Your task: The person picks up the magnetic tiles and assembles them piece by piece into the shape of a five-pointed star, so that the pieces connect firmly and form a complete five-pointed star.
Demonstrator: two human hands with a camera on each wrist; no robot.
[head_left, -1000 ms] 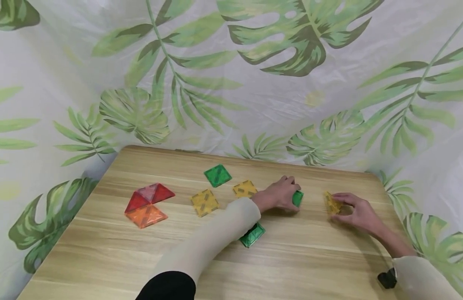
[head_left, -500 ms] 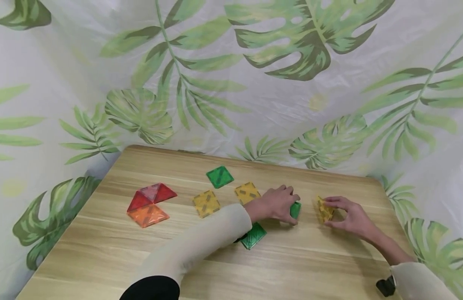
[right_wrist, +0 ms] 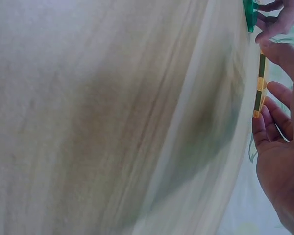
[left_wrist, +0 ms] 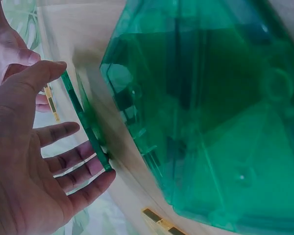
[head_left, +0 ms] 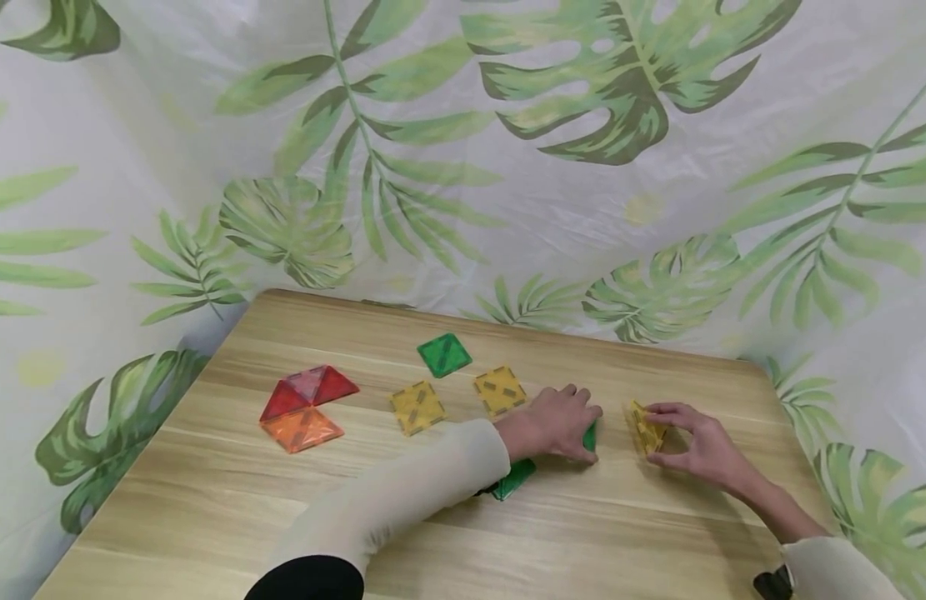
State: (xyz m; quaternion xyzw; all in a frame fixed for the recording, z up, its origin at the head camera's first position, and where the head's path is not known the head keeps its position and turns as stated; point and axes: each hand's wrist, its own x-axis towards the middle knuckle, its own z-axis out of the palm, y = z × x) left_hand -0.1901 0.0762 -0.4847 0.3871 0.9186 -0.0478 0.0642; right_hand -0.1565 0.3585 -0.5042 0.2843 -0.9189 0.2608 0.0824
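My left hand (head_left: 556, 423) holds a green translucent magnetic tile (left_wrist: 85, 122) upright, thumb at one end of it and fingers at the other. To its right, my right hand (head_left: 695, 442) pinches a yellow magnetic tile (head_left: 646, 429) between thumb and fingers, also standing on edge. A short gap separates the two tiles in the head view. In the right wrist view the yellow tile (right_wrist: 259, 85) shows edge-on, with the green tile (right_wrist: 250, 14) just beyond. My left fingers partly cover the green tile in the head view.
More green tile (head_left: 515, 481) lies under my left wrist, partly hidden. Two yellow tiles (head_left: 417, 408) and a green square (head_left: 443, 356) lie flat on the wooden table (head_left: 545, 542). At left sit joined red tiles (head_left: 335, 385) and an orange tile (head_left: 301, 429). A leaf-printed cloth (head_left: 432, 167) hangs behind.
My right hand has brought the yellow tile leftward, closer to the green one. My left hand has drawn the green tile slightly nearer to me. The head view has shifted a little.
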